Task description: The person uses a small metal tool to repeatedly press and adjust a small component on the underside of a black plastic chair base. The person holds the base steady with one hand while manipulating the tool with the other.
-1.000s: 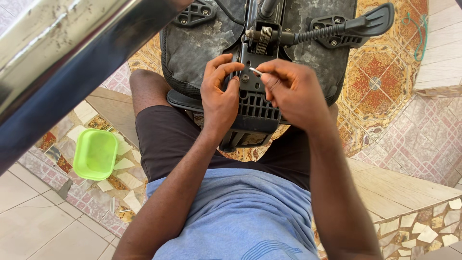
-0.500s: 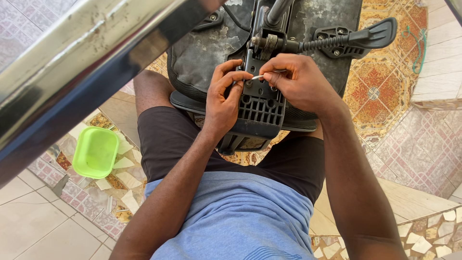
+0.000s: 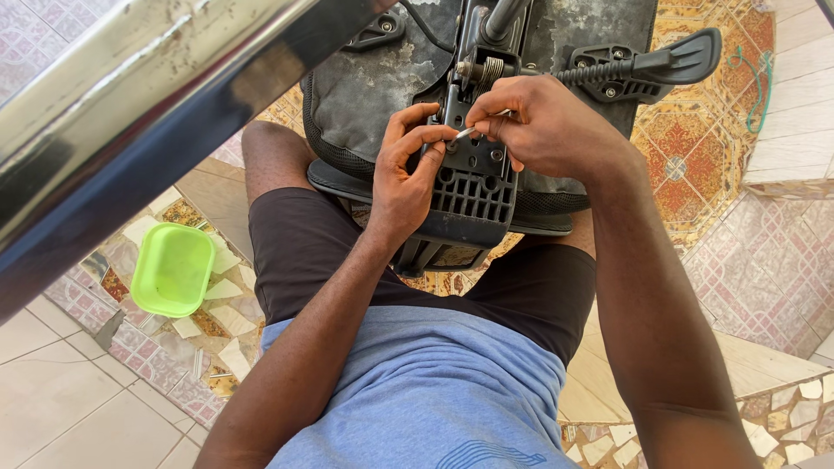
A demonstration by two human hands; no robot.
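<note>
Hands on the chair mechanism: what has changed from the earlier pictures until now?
Little changed. The right hand still pinches the thin metal piece at the black mechanism plate; the left hand still grips the plate's edge. The view moved a little, so the upturned chair seat sits higher in frame. The green container stayed on the floor.

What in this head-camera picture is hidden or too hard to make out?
- Tip of the thin metal piece pinched between the left hand and right hand: too small, covered by fingers.
- Top of the upturned chair seat: cut off by the upper edge.
- Metal bar at upper left: blurred, hides the floor behind it.
- Inside of the green tub: contents unclear.
</note>
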